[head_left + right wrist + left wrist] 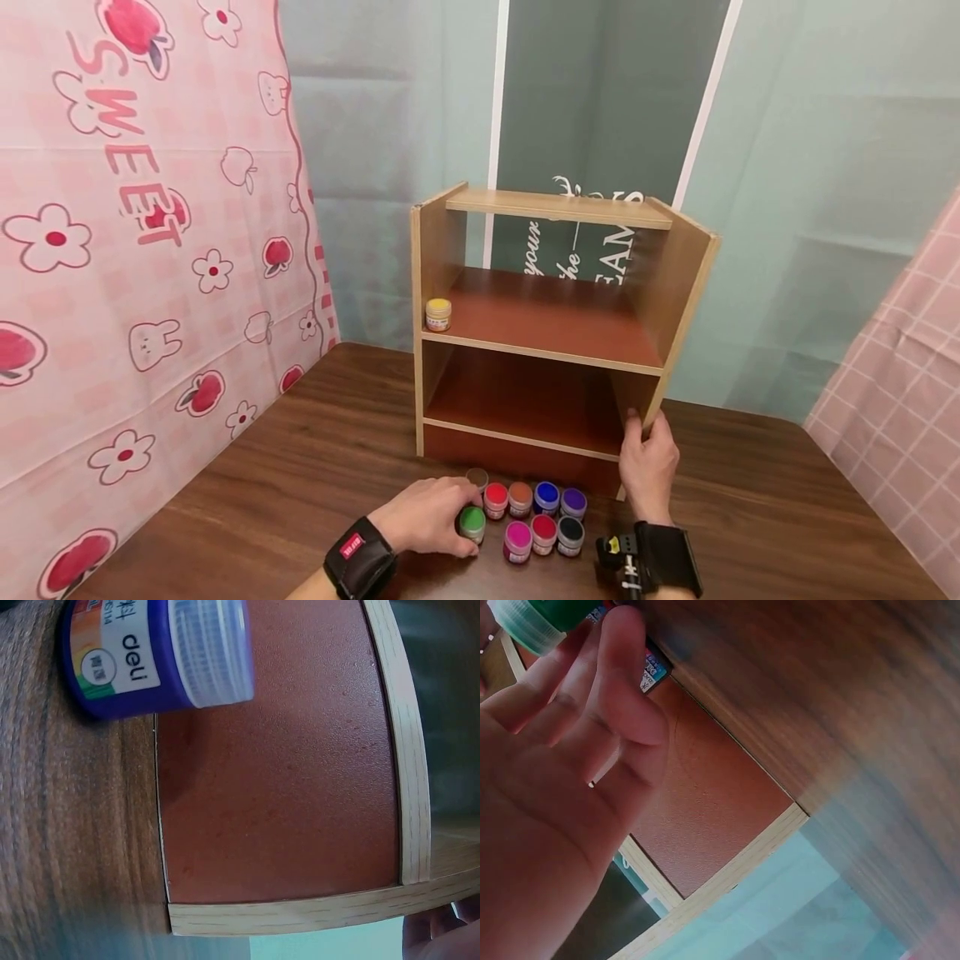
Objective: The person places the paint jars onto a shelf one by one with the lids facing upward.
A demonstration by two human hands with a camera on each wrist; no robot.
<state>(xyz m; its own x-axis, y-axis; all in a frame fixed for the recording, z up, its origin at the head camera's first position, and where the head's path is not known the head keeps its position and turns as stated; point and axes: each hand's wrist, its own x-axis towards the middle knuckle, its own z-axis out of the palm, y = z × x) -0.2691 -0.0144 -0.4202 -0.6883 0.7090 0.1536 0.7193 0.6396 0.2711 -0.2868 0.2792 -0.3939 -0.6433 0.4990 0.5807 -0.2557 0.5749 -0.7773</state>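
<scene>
the left hand (pixel 431 517) is bent round the green jar (pixel 472 523), holding it between thumb and fingers. the green jar is low down in the head view, near 6 o'clock, and i cannot tell if its bottom touches the brown wood table (pixel 300 467). in the left wrist view it sits up at 11 o'clock, by the bent fingers. the right hand (pixel 648 467) is away at about 2 o'clock from the green jar, holding the right side board of the wood shelf (pixel 555 321). from the green jar, the shelf stands at 1 o'clock. on its middle board, at the left end, is a yellow jar (pixel 438 315). a grey-brown jar (pixel 476 477) is at 12 o'clock from the green one, partly hidden by the left hand. next, going to 3 o'clock in a close row, are a bright red jar (pixel 496 500), a brown jar (pixel 520 499), a blue jar (pixel 547 498) and a purple jar (pixel 573 504). nearer the person are a pink jar (pixel 517 542), a dark red jar (pixel 543 533) and a black jar (pixel 570 536). a pink cloth (pixel 187 333) with flowers hangs at 10 o'clock.
</scene>
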